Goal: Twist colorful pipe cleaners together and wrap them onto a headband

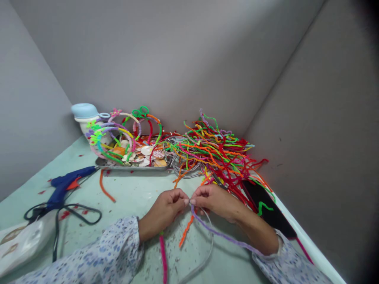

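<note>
My left hand point(167, 209) and my right hand point(217, 203) meet fingertip to fingertip above the table, both in a tight pinch. A purple pipe cleaner point(223, 233) runs from the pinch down to the right, past my right wrist. From the same spot a thin grey band point(207, 256) curves down to the front edge of the view. The ends of both are mostly covered by my fingers. Under my hands lies an orange pipe cleaner point(186, 232), and a magenta pipe cleaner point(163, 258) lies by my left wrist.
A big heap of coloured pipe cleaners point(219, 152) lies at the back right, beside coiled grey bands point(186, 167). A metal tray point(133, 168) holds shells, with decorated headbands point(139, 126) on it. A blue glue gun point(63, 185), a white-and-blue cup point(85, 112) and a black phone-like slab point(274, 215) lie around.
</note>
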The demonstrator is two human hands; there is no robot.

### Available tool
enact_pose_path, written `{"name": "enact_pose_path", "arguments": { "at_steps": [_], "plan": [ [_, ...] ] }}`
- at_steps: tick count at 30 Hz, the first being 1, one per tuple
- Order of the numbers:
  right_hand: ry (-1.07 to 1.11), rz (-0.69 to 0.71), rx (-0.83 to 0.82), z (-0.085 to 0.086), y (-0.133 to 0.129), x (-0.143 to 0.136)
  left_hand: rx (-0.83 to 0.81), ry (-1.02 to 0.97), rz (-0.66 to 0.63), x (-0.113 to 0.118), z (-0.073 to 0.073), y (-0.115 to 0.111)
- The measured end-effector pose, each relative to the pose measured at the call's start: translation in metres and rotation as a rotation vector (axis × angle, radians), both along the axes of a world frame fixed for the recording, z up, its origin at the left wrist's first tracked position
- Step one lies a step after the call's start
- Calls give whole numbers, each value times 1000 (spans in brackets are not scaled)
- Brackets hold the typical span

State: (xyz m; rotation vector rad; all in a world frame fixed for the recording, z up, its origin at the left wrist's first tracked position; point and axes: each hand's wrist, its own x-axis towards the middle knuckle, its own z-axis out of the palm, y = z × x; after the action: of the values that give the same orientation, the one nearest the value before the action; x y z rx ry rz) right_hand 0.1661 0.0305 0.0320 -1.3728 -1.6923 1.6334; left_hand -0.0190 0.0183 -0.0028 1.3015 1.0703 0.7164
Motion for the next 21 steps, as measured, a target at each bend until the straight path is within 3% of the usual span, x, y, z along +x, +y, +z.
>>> {"name": "enact_pose_path", "arguments": {
  "at_steps": [4, 14, 18, 21],
  "plan": [
    [-161, 7, 124, -3, -1, -1, -20, -2, 2, 1, 0, 0],
    [-549, 65, 657, 4, -15, -8, -41, -18, -1, 0, 4, 3],
    [-632, 99, 790, 9, -22, -11, -45, -30, -3, 0, 3, 4],
    [-632, 122, 798, 10, -22, -9, -42, -34, 3, 1, 3, 4]
  ]
}}
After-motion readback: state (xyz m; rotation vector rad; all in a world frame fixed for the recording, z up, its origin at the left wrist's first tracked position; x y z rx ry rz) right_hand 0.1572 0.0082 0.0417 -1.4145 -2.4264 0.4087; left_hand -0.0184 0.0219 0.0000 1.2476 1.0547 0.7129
